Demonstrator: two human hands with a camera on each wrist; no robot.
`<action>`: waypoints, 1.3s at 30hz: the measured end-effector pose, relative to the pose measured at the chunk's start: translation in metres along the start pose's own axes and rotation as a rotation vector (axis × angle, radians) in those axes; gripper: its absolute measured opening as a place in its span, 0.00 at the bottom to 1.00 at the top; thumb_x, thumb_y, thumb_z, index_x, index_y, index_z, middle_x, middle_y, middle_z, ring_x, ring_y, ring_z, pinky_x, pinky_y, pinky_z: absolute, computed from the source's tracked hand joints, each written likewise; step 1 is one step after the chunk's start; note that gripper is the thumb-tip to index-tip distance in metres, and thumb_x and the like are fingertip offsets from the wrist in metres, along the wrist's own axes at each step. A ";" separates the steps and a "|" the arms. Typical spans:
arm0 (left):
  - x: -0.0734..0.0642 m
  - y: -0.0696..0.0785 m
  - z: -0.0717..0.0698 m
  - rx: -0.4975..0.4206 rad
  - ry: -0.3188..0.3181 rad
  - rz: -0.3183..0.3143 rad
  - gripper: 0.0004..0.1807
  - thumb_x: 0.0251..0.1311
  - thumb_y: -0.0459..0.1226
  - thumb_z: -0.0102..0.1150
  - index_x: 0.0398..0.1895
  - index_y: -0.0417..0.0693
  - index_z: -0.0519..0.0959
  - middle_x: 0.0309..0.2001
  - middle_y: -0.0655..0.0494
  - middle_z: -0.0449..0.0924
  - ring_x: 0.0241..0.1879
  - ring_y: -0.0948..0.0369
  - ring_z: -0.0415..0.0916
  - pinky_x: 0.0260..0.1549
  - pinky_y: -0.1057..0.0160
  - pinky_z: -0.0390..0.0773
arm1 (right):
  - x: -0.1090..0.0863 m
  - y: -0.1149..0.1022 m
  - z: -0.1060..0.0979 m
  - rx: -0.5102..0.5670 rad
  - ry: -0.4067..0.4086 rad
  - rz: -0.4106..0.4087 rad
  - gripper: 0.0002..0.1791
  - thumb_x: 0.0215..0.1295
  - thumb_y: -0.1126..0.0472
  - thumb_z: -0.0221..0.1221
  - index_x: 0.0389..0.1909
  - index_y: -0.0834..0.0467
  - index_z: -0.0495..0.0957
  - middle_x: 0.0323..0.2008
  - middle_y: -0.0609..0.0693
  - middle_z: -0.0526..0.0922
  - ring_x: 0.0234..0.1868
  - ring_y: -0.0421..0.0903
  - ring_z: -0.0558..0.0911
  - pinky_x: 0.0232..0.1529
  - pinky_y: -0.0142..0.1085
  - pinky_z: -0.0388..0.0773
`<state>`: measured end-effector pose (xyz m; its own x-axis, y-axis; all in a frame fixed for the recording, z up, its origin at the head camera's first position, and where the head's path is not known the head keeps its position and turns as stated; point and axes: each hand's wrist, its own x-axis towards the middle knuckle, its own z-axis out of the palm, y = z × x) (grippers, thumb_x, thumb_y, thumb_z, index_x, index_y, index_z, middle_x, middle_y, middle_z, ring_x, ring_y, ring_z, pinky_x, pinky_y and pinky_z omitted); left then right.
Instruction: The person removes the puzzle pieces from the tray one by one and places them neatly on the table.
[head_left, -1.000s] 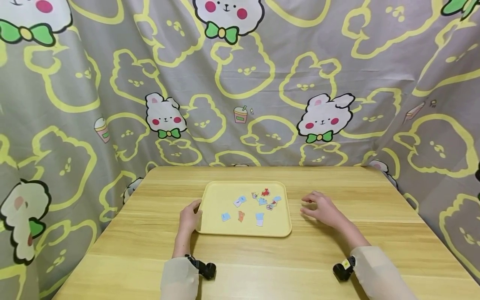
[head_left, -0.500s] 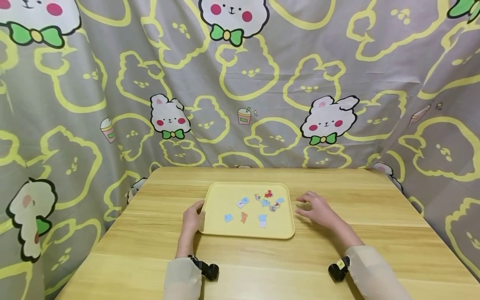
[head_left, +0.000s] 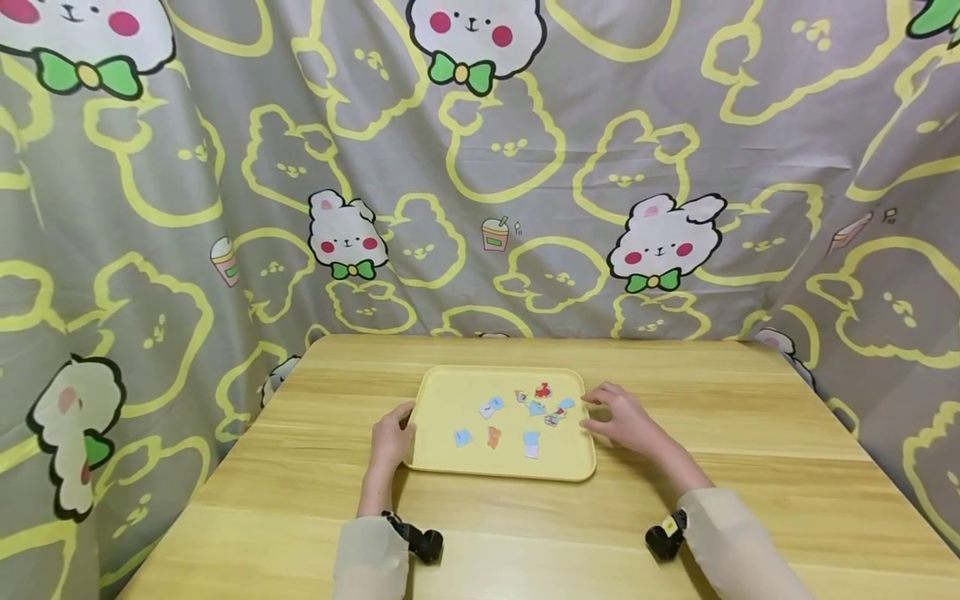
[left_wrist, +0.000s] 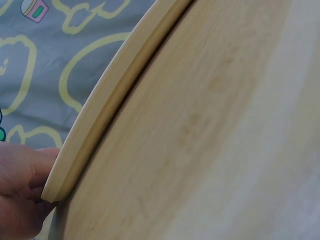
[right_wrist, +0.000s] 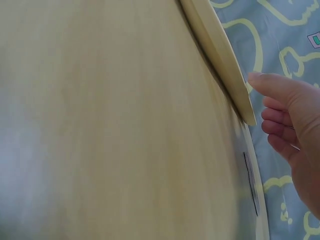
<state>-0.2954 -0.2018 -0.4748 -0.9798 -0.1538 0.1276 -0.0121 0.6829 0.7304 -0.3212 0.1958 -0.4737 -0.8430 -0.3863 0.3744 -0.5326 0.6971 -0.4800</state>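
Note:
A pale yellow rectangular tray (head_left: 450, 462) lies on the wooden table. Several small flat printed pieces are scattered on it, among them a red piece (head_left: 543, 390), an orange-brown piece (head_left: 494, 437), a blue piece (head_left: 462, 437) and a blue-and-white piece (head_left: 531, 444). My left hand (head_left: 392, 435) grips the tray's left side; in the left wrist view its fingers go behind the rim (left_wrist: 100, 105) and are partly hidden. At the right side is my right hand (head_left: 621, 419), fingers bent loosely. Its thumb (right_wrist: 272, 85) is at the rim, and whether it touches cannot be told.
The wooden table (head_left: 712, 400) extends around the tray on every side. A grey curtain (head_left: 420, 167) with yellow outlines and cartoon animals hangs behind and beside it. Black wrist cameras (head_left: 426, 546) sit at both sleeves. A thin dark-edged flat item (right_wrist: 251, 182) shows in the right wrist view.
My right hand has moved left, from a gap beside the tray up to its right rim. My left hand stays at the left rim. The head view has shifted slightly.

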 end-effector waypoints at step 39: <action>0.000 0.000 -0.001 -0.033 0.012 -0.012 0.23 0.64 0.27 0.54 0.64 0.37 0.73 0.63 0.36 0.74 0.66 0.37 0.67 0.65 0.40 0.70 | 0.028 -0.009 0.019 -0.126 -0.141 -0.139 0.23 0.59 0.59 0.67 0.53 0.67 0.79 0.48 0.57 0.79 0.50 0.52 0.79 0.54 0.47 0.81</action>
<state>-0.2949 -0.2021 -0.4745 -0.9773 -0.1701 0.1266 -0.0167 0.6571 0.7536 -0.3411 0.1672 -0.4739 -0.7692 -0.5582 0.3109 -0.6380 0.6979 -0.3255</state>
